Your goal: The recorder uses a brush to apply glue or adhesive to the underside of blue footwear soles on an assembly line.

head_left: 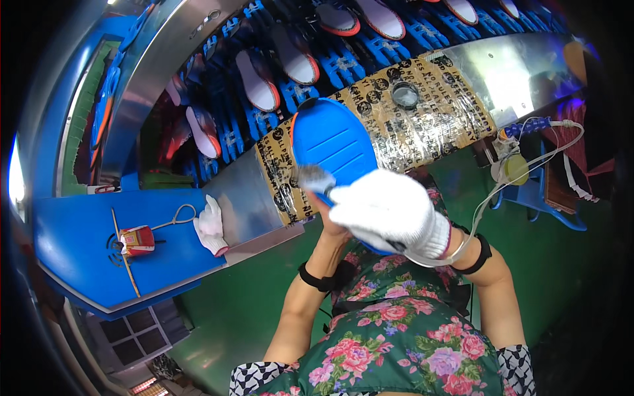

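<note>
Head view: blue sole (pixel 333 135) held above the taped desk (pixel 436 129). Bare left hand (pixel 334 228) has it from below, fingers closed at its near part, mostly hidden; tightness can't be told. Gloved right hand (pixel 393 214): fingers closed round a brush (pixel 316 179) at the sole's edge. Risks: brush pressure could twist a loosely held sole; cord (pixel 477 221) near right wrist might snag.

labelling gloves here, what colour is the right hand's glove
White glove with a reddish cuff edge; best seen in the head view.
</note>
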The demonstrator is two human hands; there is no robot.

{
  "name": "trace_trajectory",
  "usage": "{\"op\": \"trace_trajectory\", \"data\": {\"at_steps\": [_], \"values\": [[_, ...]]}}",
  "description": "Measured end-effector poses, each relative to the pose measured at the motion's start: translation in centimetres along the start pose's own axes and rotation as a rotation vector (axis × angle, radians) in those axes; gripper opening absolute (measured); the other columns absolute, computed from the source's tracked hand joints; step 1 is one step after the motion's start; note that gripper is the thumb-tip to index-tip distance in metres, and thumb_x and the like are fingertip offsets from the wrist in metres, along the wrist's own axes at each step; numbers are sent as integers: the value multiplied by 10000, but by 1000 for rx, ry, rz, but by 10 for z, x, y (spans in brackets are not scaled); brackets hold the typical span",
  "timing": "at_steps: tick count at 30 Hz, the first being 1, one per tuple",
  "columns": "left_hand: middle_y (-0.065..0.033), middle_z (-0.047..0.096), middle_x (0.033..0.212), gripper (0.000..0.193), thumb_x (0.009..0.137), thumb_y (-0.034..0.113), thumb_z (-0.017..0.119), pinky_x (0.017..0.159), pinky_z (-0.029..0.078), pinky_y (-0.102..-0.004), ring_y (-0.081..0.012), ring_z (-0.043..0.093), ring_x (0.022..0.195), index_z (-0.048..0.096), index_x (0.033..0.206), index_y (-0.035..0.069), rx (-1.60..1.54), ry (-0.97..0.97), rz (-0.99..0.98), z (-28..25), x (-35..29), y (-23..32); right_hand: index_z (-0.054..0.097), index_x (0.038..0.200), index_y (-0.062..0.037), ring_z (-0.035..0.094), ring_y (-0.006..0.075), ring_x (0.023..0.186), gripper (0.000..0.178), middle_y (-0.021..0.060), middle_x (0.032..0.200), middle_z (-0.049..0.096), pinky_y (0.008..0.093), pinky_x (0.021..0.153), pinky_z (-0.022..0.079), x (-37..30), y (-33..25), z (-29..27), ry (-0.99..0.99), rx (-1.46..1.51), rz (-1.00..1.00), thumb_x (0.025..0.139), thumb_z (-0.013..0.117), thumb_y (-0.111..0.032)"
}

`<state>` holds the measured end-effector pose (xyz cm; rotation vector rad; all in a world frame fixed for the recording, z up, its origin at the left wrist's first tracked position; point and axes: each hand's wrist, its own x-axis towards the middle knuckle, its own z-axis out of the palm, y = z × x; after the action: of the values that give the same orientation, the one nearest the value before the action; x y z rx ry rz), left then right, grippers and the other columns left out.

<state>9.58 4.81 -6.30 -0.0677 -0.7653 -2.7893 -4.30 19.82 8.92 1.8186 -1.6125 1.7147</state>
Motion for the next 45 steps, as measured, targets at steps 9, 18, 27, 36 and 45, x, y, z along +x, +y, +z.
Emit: {"op": "trace_trajectory", "data": {"at_steps": [9,18,27,36,45], "values": [[-113,405,1567,1033,882,891,294,1151,399,-527,-314,448,1399,250,1600,150,263,324,-50,43,20,16,766,1083,-83,721,280,892,314,101,1057,751,378,790,568,-12,9,-3,-13,15,17,770,793,-73],[-170,572,1351,1153,787,957,355,1004,515,-504,-336,603,1167,326,1531,75,464,545,104,77,36,23,757,1106,-99,712,292,906,347,80,1072,753,389,786,574,-19,6,-1,-14,13,32,762,797,-74],[-242,665,1102,1280,646,1054,353,874,558,-511,-378,664,997,507,1317,-25,-13,-61,-110,48,41,30,777,1024,-80,720,252,894,268,97,1041,765,364,799,557,-30,-3,0,-10,11,82,759,803,-44],[-215,669,942,1229,651,1056,337,837,530,-492,-367,650,860,578,1129,-49,29,72,42,49,48,34,778,1035,-107,708,268,853,274,87,995,757,378,758,573,-40,-7,5,65,112,178,767,815,-66],[-207,660,924,1164,647,1026,424,833,511,-521,-340,648,783,543,1257,42,0,220,70,40,52,37,758,1064,-113,707,264,849,292,66,1021,751,374,728,572,-48,-8,3,56,34,129,779,801,-63]]}}
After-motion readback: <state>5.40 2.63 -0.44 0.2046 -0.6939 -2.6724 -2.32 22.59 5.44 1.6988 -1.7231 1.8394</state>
